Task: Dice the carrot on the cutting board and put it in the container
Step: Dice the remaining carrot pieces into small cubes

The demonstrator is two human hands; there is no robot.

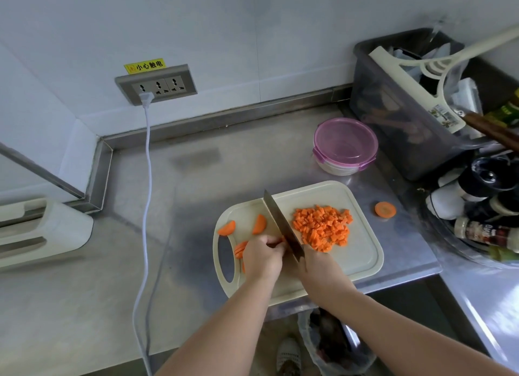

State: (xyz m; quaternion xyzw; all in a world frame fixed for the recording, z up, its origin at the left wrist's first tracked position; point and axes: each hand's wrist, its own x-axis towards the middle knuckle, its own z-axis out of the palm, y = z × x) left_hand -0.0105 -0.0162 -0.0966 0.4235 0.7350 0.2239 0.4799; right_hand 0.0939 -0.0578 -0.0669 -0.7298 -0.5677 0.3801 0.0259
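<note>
- Right hand [314,266] grips the knife [282,226] by its handle, blade angled across the cutting board [362,252].
- Left hand [262,256], fingers curled, pins carrot slices [241,248] beside the blade.
- Diced carrot [323,226] sits heaped on the board, right of the blade.
- Lidded container [345,146] stands just behind the board.

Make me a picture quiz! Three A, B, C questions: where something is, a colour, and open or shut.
1. Where is the round carrot slice? A on a plate B on the counter, right of the cutting board C in a cup
2. What colour is the lid of the container? A green B pinkish purple C yellow
3. The container is: A open B tipped over C closed, lid on
Answers: B, it lies off the board; B, the lid looks pinkish purple; C, the lid sits on top.
</note>
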